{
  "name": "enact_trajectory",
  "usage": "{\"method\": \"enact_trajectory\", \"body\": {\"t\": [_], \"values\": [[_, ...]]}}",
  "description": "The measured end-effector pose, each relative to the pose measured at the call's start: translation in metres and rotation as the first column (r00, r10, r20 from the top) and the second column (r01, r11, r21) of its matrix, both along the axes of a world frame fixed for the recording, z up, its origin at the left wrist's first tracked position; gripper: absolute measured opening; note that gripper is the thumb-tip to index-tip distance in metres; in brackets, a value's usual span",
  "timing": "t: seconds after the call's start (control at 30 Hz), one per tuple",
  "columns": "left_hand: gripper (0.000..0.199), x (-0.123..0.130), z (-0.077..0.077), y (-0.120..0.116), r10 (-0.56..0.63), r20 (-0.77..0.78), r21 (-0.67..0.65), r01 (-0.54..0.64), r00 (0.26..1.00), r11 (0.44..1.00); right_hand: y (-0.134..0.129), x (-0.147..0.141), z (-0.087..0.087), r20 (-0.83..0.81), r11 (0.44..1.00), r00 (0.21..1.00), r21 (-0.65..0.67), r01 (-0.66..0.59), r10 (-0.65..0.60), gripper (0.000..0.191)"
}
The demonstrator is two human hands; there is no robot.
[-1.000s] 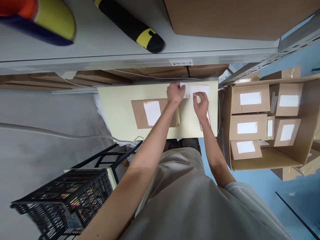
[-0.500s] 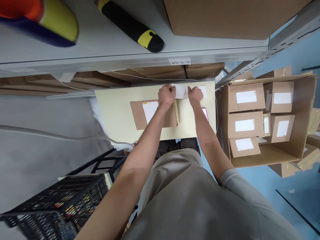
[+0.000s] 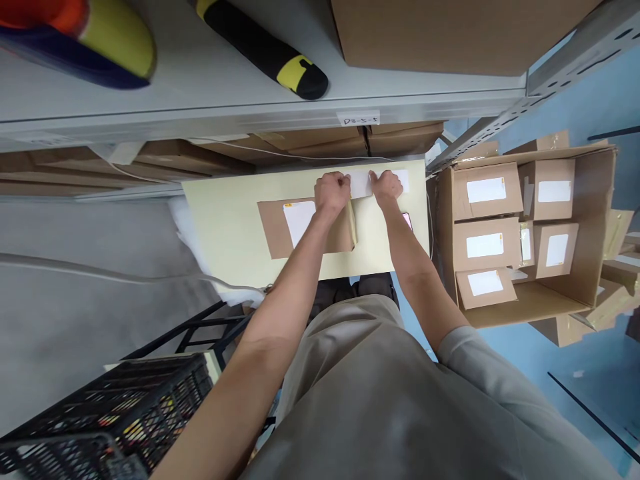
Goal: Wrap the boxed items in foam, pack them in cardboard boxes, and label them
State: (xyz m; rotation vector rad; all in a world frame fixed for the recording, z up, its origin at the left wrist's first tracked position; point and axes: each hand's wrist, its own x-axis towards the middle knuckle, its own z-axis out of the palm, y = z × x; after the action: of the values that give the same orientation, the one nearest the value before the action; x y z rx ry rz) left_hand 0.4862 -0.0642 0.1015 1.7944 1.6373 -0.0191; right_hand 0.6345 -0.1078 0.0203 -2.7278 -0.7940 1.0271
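Note:
A strip of white paper labels lies at the far side of the pale yellow table. My left hand pinches the strip's left end, its fingers closed. On the strip's right part, my right hand is closed too, thumb and fingers pressed on the paper. Below my left forearm a brown cardboard box rests on the table, partly hidden by that arm. It bears a white label with a small yellow mark. A phone lies beside my right wrist.
At the right stands a large open carton holding several labelled boxes. A metal shelf runs across above the table, with a black and yellow tool handle on it. A black plastic crate is at lower left, near a white cable.
Both hands keep their hold on the label strip and have barely moved. The view has shifted slightly, so the carton appears a little further left.

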Motion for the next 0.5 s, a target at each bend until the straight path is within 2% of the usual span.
{"method": "enact_trajectory", "body": {"t": [0.1,0.23,0.37,0.43,0.5], "values": [[0.032,0.0,0.005,-0.003,0.006,0.014,-0.009,-0.006,1.0,1.0,0.0,-0.001,0.003,-0.004,1.0,1.0,-0.012,-0.006,0.006,0.051],[0.037,-0.003,0.018,-0.009,0.014,0.056,0.042,-0.016,0.998,0.999,0.001,-0.001,0.006,0.002,1.0,1.0,-0.023,-0.019,0.019,0.052],[0.046,-0.019,0.04,-0.02,0.057,0.213,0.102,-0.08,0.975,0.992,-0.001,-0.001,0.011,0.005,0.998,0.998,-0.043,-0.054,0.055,0.054],[0.051,-0.035,0.052,-0.029,0.108,0.363,0.08,-0.146,0.925,0.986,-0.002,-0.002,0.015,0.007,0.995,0.996,-0.047,-0.084,0.085,0.054],[0.056,-0.054,0.066,-0.04,0.212,0.522,-0.033,-0.228,0.826,0.973,-0.005,-0.002,0.02,0.002,0.994,0.994,-0.032,-0.107,0.107,0.051]]}}
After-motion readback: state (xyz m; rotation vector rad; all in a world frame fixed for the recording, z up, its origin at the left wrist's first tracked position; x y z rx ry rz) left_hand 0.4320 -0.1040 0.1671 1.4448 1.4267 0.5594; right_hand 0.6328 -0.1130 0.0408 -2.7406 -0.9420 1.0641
